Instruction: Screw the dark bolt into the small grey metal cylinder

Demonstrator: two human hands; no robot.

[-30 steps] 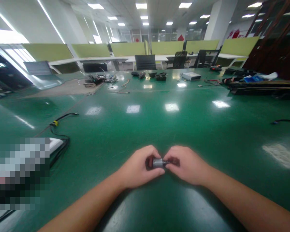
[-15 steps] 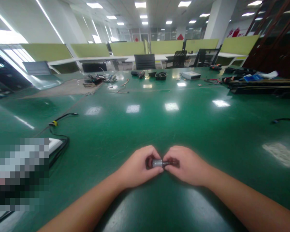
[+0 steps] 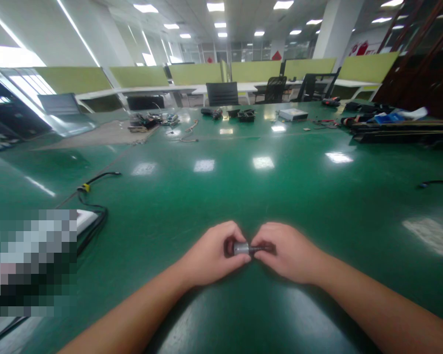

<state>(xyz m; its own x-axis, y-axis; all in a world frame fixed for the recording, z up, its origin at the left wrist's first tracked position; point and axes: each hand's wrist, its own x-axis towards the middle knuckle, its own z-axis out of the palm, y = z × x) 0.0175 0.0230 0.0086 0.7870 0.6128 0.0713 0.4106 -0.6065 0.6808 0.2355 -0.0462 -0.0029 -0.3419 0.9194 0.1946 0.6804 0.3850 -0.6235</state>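
Just above the green table, my left hand [image 3: 214, 253] is closed, its thumb and fingers pinching a short silver-grey metal cylinder [image 3: 241, 248]. From the cylinder's right end a thin dark rod [image 3: 260, 249] sticks out, looking like a bolt or screw shank. My right hand [image 3: 286, 250] is closed too, with thumb and forefinger pinching around this rod. Both hands meet at the middle, their fingertips almost touching. Fingers and shadow partly hide the two ends of the piece, so its exact kind cannot be made out.
On the green table [image 3: 221, 191], a blurred-out item lies at left beside a black cable [image 3: 103, 216]. Electronic parts [image 3: 153, 120], a silver box [image 3: 293, 114] and black bars [image 3: 402, 132] lie along the far side. Another black cable [image 3: 437, 183] is at right.
The view has shifted very slightly. Both hands keep the same hold on the cylinder and rod, with no clear movement between them.
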